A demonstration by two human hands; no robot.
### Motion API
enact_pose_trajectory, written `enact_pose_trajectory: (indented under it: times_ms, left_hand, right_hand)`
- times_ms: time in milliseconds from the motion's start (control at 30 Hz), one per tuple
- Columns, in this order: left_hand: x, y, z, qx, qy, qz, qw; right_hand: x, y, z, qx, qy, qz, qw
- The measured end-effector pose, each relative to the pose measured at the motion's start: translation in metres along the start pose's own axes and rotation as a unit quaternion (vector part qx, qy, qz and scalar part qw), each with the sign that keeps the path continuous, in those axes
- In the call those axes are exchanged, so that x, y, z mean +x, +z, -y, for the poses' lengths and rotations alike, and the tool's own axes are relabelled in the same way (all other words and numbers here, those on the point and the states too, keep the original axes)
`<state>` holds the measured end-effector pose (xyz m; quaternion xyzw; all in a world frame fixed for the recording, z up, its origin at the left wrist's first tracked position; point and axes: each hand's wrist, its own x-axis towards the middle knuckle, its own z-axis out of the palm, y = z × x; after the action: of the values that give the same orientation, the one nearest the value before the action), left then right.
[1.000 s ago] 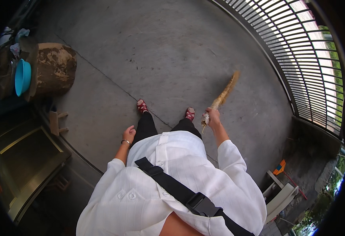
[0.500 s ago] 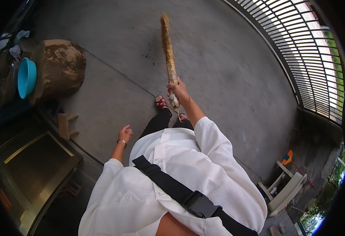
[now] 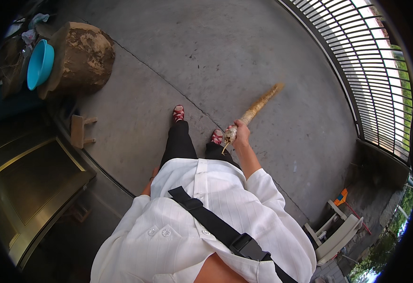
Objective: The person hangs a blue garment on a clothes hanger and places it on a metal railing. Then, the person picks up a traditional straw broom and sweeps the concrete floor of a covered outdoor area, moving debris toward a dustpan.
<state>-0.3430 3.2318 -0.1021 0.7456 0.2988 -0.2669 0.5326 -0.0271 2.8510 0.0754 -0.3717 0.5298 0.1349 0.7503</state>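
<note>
My right hand [image 3: 240, 134] is closed round the near end of a straw broom [image 3: 258, 109]. From my fist the broom points away to the right, its fuzzy tan tip over the concrete floor. A thin cord dangles from the pale, wrapped butt of the handle. My left hand [image 3: 154, 174] hangs at my left hip, mostly hidden by my white shirt. Its fingers do not show, nor whether they hold anything.
Grey concrete floor [image 3: 169, 42] with a long crack spreads ahead. To the left stand a tree stump [image 3: 86, 56], a turquoise basin [image 3: 40, 64], a small wooden stool [image 3: 78, 131] and a dark door [image 3: 41, 184]. A barred gate [image 3: 357, 61] and pale chair [image 3: 341, 240] are on the right.
The broom has swung from straight ahead to the right and nearer, with my right hand still round it. My left hand has dropped back beside my hip. My feet have moved apart.
</note>
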Motion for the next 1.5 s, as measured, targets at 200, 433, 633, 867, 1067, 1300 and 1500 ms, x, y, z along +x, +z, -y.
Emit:
enact_pose_trajectory:
  times_ms: [200, 433, 633, 867, 1067, 1300, 1500]
  left_hand:
    - [0.045, -0.072, 0.000, 0.073, 0.012, -0.012, 0.997]
    - [0.047, -0.198, -0.093, 0.059, -0.081, -0.006, 0.995]
    - [0.085, -0.268, -0.112, -0.013, -0.090, 0.005, 0.996]
    - [0.129, -0.284, -0.148, 0.038, -0.080, 0.029, 0.996]
    - [0.147, -0.285, -0.120, -0.086, -0.085, 0.053, 0.991]
    - [0.175, -0.307, -0.035, 0.040, 0.017, 0.029, 0.999]
    - [0.194, -0.318, -0.177, 0.180, 0.040, 0.018, 0.983]
  right_hand:
    - [0.013, 0.062, -0.089, 0.006, 0.050, -0.099, 0.994]
    - [-0.021, 0.299, -0.194, -0.071, 0.076, 0.076, 0.992]
    - [0.009, 0.351, -0.111, -0.095, -0.004, 0.256, 0.962]
    - [-0.028, 0.320, -0.108, -0.126, -0.060, 0.131, 0.982]
    - [0.013, 0.333, -0.149, -0.047, -0.001, 0.009, 0.999]
    - [-0.004, 0.432, -0.141, -0.044, 0.060, 0.166, 0.983]
    - [0.017, 0.380, -0.035, -0.154, -0.039, 0.233, 0.959]
